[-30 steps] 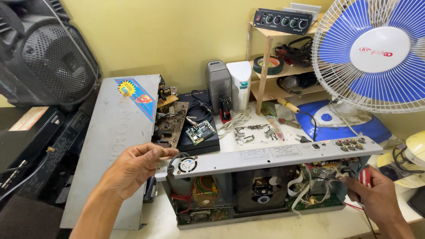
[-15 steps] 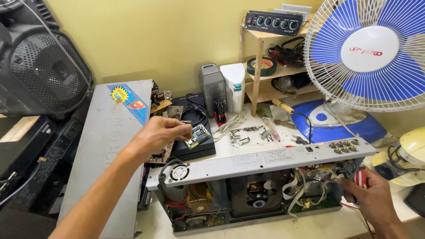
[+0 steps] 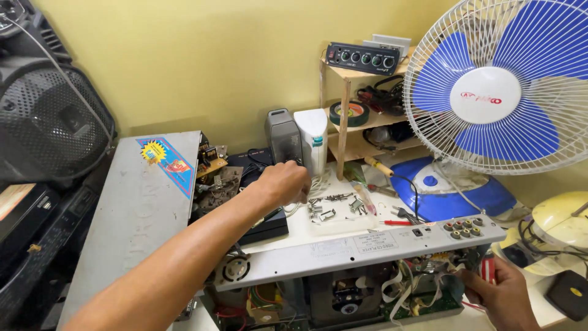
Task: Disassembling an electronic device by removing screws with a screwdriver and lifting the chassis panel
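Note:
An open disc player chassis [image 3: 361,251] lies on its side in front of me, with its grey rear panel up and boards and wires showing below. My right hand [image 3: 499,297] grips its right end, beside a red part [image 3: 487,268]. My left hand [image 3: 283,182] reaches far back over the bench with curled fingers, just in front of a small grey speaker [image 3: 282,135] and a white box [image 3: 312,144]. What its fingers close on is hidden. Loose metal parts and screws [image 3: 331,208] lie on the white surface right of that hand.
A blue-bladed fan [image 3: 502,86] stands at the right on a blue base [image 3: 456,199]. A wooden shelf [image 3: 344,129] holds a black control panel [image 3: 361,58] and a tape roll [image 3: 349,113]. A grey metal cover [image 3: 141,208] and a big black speaker [image 3: 49,122] are at the left.
My left hand left the chassis's left end and moved up and back, past the black box, to the grey speaker and white box. The right hand stayed at the chassis's right end.

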